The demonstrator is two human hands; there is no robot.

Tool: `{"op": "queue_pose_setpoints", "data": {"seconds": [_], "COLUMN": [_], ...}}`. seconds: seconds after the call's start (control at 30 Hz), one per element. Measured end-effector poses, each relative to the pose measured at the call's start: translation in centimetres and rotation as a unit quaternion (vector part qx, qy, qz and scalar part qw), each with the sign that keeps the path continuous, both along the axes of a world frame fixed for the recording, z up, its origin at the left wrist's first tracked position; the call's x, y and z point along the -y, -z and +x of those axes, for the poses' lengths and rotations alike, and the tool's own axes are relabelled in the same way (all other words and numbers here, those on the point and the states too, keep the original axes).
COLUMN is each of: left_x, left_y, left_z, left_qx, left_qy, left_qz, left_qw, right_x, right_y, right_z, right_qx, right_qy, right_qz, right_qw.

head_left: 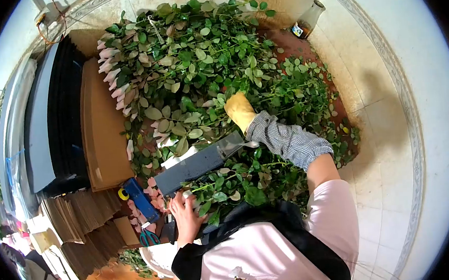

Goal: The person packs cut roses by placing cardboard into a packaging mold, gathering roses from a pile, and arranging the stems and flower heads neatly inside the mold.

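My right hand (239, 110), in a yellow glove with a grey checked sleeve over the forearm, reaches into a large pile of leafy rose stems (193, 59). Its fingers look closed among the stems, though leaves partly hide what they grip. Bare, my left hand (185, 215) rests at the near-left end of a dark grey board (190, 169), fingers stretched out and apart beside green leaves. A small white piece (187, 193) shows at its fingertips; I cannot tell whether it is a wrapping. The board lies slanted across the stems, with clear plastic at its right end.
Pink wrapped rose heads (109, 65) line the pile's left side. Stacked cardboard (98, 128) and dark panels stand at left. Near my left hand lie a blue tool (141, 200), teal-handled scissors (149, 237) and pink petals. A glass bottle (309, 20) stands at back right by the tiled wall.
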State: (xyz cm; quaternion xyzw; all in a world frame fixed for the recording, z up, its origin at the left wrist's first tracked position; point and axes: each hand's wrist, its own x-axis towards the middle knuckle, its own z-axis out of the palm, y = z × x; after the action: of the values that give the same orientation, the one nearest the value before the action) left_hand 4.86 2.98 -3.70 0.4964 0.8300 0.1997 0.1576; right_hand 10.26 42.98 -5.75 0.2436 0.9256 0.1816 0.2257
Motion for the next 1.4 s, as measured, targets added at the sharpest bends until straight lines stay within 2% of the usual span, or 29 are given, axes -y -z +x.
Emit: {"op": "queue_pose_setpoints", "data": {"seconds": [0.1,0.27,0.3,0.37,0.43,0.47,0.5,0.57,0.6,0.63,0.67,0.7,0.73,0.77,0.83,0.87,0.9,0.93,0.97,1.03,1.1,1.13,1.17,1.23,1.3,1.33,1.37,1.4], "left_x": [0.0,0.0,0.2,0.5,0.5,0.4,0.3,0.1,0.1,0.2,0.1,0.1,0.1,0.3,0.2,0.3,0.5,0.7,0.7,0.5,0.0,0.1,0.2,0.1,0.3,0.6,0.3,0.2], "left_y": [0.1,0.3,0.5,1.1,1.0,1.1,1.0,0.3,0.1,0.4,0.3,0.1,0.2,0.6,0.6,0.7,1.4,1.8,1.9,1.4,0.3,0.4,0.6,0.7,1.1,1.9,1.1,0.6], "left_z": [-0.1,-0.1,0.0,-0.2,-0.3,-0.1,-0.1,-0.2,-0.2,-0.1,-0.1,-0.2,-0.2,-0.2,-0.4,-0.5,-0.4,-0.3,-0.3,-0.3,-0.4,-0.4,-0.4,-0.3,-0.2,-0.2,-0.3,-0.3], "left_qx": [-0.003,0.009,0.020,0.007,0.015,0.004,0.007,0.026,0.015,0.022,0.021,0.022,0.026,0.010,0.004,0.009,0.004,0.003,0.003,0.008,0.038,0.039,0.026,0.020,0.023,0.006,0.023,0.031], "left_qy": [0.000,-0.007,-0.011,-0.005,0.000,-0.009,-0.013,-0.013,-0.011,-0.017,-0.016,-0.013,-0.015,-0.009,-0.003,0.000,-0.004,-0.007,-0.010,-0.016,-0.029,-0.033,-0.028,-0.030,-0.031,-0.022,-0.028,-0.028], "left_qz": [0.004,-0.018,-0.028,-0.020,-0.009,-0.009,-0.010,-0.016,-0.013,-0.019,-0.029,-0.041,-0.035,-0.044,-0.050,-0.043,-0.031,-0.034,-0.038,-0.044,-0.049,-0.050,-0.054,-0.042,-0.022,-0.017,-0.010,-0.009], "left_qw": [1.000,1.000,0.999,1.000,1.000,1.000,1.000,0.999,1.000,0.999,0.999,0.999,0.999,0.999,0.999,0.999,1.000,0.999,0.999,0.999,0.998,0.997,0.998,0.998,0.999,1.000,0.999,0.999], "right_x": [0.4,-5.8,-9.0,-12.0,-9.9,-6.7,-8.3,-8.0,-7.5,-7.0,-7.6,-9.3,-11.5,-12.6,-16.8,-19.2,-19.8,-20.0,-22.2,-23.7,-23.2,-22.6,-22.0,-19.0,-19.4,-20.2,-18.8,-19.6], "right_y": [-2.8,-3.9,-1.1,1.4,0.4,-2.2,4.1,5.7,3.3,-1.4,-5.1,-4.3,-3.9,-6.0,-7.7,-8.8,-10.4,-12.7,-12.1,-11.1,-9.5,-8.5,-7.2,-8.9,-7.4,-8.0,-10.2,-11.2], "right_z": [-0.7,-3.4,-3.8,-5.9,-7.9,-7.2,-8.4,-5.4,-5.8,-6.3,-7.1,-7.5,-8.6,-10.6,-15.5,-18.3,-20.1,-21.5,-23.7,-26.4,-28.2,-28.3,-28.1,-25.9,-23.9,-22.9,-20.4,-18.9], "right_qx": [0.015,-0.113,-0.161,-0.142,-0.081,-0.077,-0.037,-0.087,-0.074,-0.062,-0.095,-0.283,-0.417,-0.478,-0.613,-0.630,-0.632,-0.592,-0.592,-0.403,-0.217,-0.195,-0.248,-0.189,-0.254,-0.215,-0.255,-0.324], "right_qy": [0.008,0.045,0.018,0.050,0.033,-0.001,0.040,-0.039,-0.020,-0.001,0.040,-0.017,-0.042,-0.026,-0.125,-0.176,-0.158,-0.116,-0.155,-0.036,0.105,0.079,0.040,0.029,0.031,0.063,0.049,0.097], "right_qz": [-0.004,0.084,0.109,0.108,0.057,0.015,-0.061,-0.242,-0.240,-0.236,-0.289,-0.283,-0.292,-0.289,-0.240,-0.186,-0.177,-0.135,-0.088,-0.022,-0.005,0.070,0.121,0.078,0.108,0.082,0.098,0.098], "right_qw": [1.000,0.989,0.981,0.983,0.995,0.997,0.997,0.966,0.968,0.970,0.952,0.916,0.860,0.829,0.743,0.733,0.738,0.786,0.786,0.914,0.971,0.975,0.960,0.978,0.961,0.971,0.961,0.936]}}
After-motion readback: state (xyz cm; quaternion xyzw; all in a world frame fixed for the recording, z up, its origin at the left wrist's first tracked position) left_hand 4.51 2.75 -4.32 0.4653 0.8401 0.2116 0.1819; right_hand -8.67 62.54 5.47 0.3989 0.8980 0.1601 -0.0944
